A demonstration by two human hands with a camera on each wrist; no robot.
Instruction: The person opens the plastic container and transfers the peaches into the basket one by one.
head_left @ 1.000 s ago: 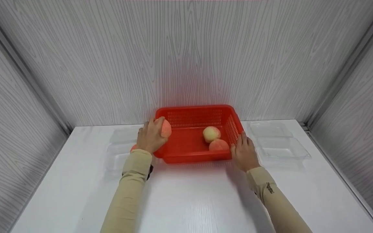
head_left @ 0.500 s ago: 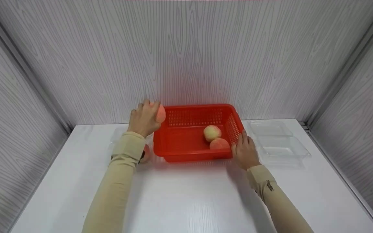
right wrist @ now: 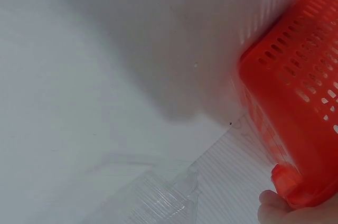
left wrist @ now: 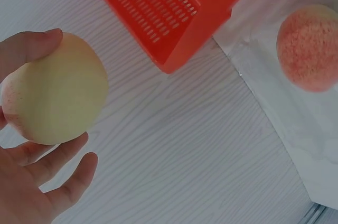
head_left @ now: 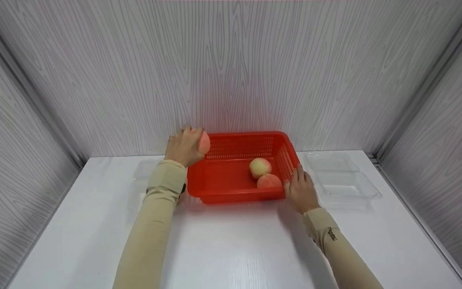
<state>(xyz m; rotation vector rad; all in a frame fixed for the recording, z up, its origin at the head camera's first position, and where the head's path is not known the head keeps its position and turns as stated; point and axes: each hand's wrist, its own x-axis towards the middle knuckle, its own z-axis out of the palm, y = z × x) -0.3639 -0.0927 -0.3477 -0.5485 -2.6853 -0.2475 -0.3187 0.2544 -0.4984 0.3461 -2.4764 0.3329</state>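
My left hand [head_left: 183, 146] cups a round pink-yellow peach [left wrist: 55, 89] at centre frame — my right hand [head_left: 300, 192] holds the red perforated plastic basket's [head_left: 231, 182] corner, steadying it on the bench

1. The basket [head_left: 231, 176] is bright red with perforated walls.
2. The peach [left wrist: 55, 92] in the left hand [head_left: 183, 147] is pale yellow with a pink blush.
3. The tabletop [head_left: 231, 249] is white.
4. The walls [head_left: 231, 68] show grey wood grain.
5. The sleeves [head_left: 150, 233] are beige.
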